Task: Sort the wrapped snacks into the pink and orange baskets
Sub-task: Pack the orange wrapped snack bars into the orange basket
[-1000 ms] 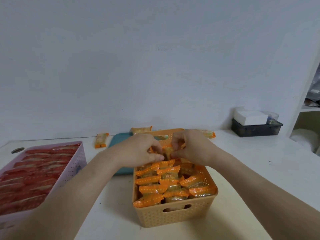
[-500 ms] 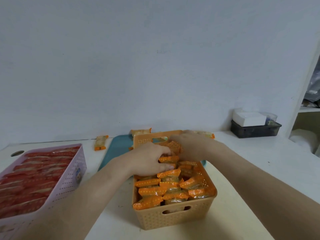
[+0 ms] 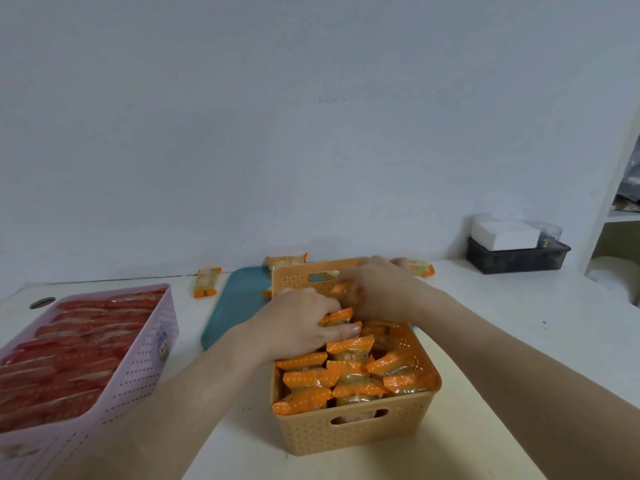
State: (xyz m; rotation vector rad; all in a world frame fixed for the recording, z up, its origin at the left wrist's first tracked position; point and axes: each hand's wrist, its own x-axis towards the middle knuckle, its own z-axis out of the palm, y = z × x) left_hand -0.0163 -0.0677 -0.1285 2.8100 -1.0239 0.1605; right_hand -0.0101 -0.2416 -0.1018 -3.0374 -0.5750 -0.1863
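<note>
Your pink basket (image 3: 152, 344) at left sits packed with red snacks (image 3: 69, 348), and the orange basket (image 3: 353, 434) in front of you is near full of orange snacks (image 3: 311, 379); by the look of it, only three strays (image 3: 207, 282) by the wall, around the teal tray (image 3: 232, 306), remain. Both arms reach in over the rim: your left hand (image 3: 298, 323) presses down on a packet with curled fingers, your right hand (image 3: 377, 289) grips another at the far end
</note>
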